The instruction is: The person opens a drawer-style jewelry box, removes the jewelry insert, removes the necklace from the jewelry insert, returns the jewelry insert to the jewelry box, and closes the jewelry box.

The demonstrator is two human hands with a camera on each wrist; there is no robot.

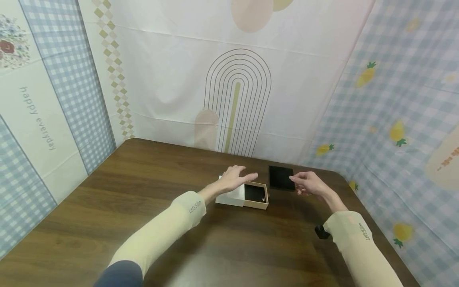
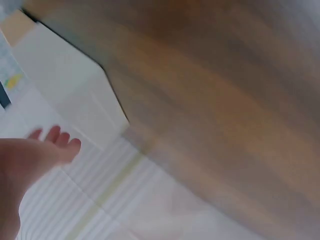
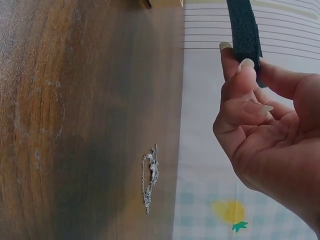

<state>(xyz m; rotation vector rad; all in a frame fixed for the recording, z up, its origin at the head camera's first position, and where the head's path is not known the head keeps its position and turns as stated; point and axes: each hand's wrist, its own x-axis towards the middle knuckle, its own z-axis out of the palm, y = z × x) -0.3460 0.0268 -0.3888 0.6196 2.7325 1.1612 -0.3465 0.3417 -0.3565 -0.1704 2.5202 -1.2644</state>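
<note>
My right hand point(image 1: 311, 184) pinches a thin black foam pad point(image 1: 281, 178) by its edge, thumb on one side and fingertips on the other. The right wrist view shows this pad point(image 3: 243, 30) edge-on, held above the table. A silver chain point(image 3: 152, 172) lies bunched on the wood below that hand. My left hand point(image 1: 231, 179) hovers over a white box sleeve point(image 1: 231, 198), its fingers extended and holding nothing. From the sleeve's right end a brown cardboard drawer point(image 1: 255, 205) sticks out, dark inside, with a small pale bit near its right side.
The brown wooden table point(image 1: 143, 223) meets a white patterned cloth point(image 1: 161, 99) at the back. Checked cloth with pineapples point(image 1: 401, 131) hangs along the right side. A small black object point(image 1: 322, 232) sits at the right sleeve cuff.
</note>
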